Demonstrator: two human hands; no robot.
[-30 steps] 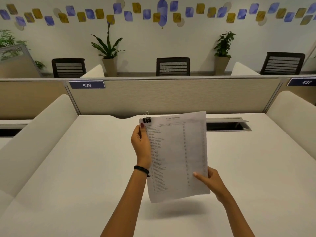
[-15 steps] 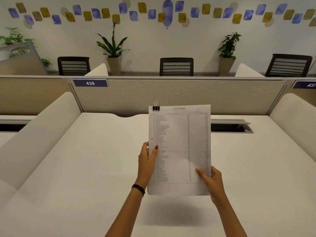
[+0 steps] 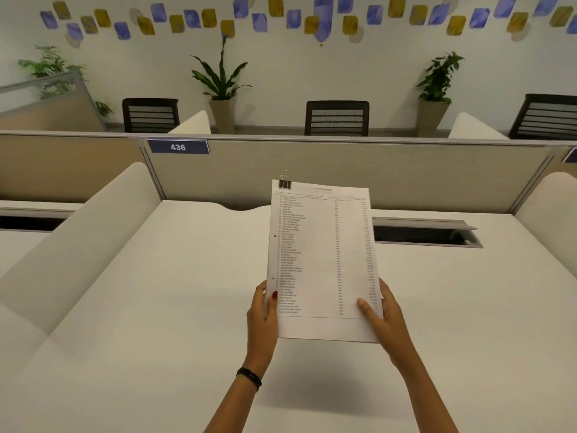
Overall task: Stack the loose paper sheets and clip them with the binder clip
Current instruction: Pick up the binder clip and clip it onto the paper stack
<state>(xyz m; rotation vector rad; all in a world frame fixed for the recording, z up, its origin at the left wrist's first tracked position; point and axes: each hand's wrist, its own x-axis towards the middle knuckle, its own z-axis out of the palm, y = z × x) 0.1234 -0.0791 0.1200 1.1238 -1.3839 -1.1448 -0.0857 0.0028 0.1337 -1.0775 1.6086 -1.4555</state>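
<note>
A stack of printed paper sheets (image 3: 321, 254) is held upright above the white desk (image 3: 156, 307), squared into one block. A small black binder clip (image 3: 284, 182) with silver handles sits on the stack's top left corner. My left hand (image 3: 262, 320) grips the lower left edge, thumb on the front page. My right hand (image 3: 385, 320) grips the lower right edge, thumb on the front and fingers behind the sheets.
A beige partition (image 3: 374, 173) with a "436" label (image 3: 178, 147) closes the desk's far side. An open cable slot (image 3: 427, 234) lies at the back right. Low white dividers (image 3: 87, 232) flank the desk. Chairs and potted plants stand beyond.
My left hand slid from the top left corner near the clip down to the lower left edge. The stack turned from tilted to straight and upright.
</note>
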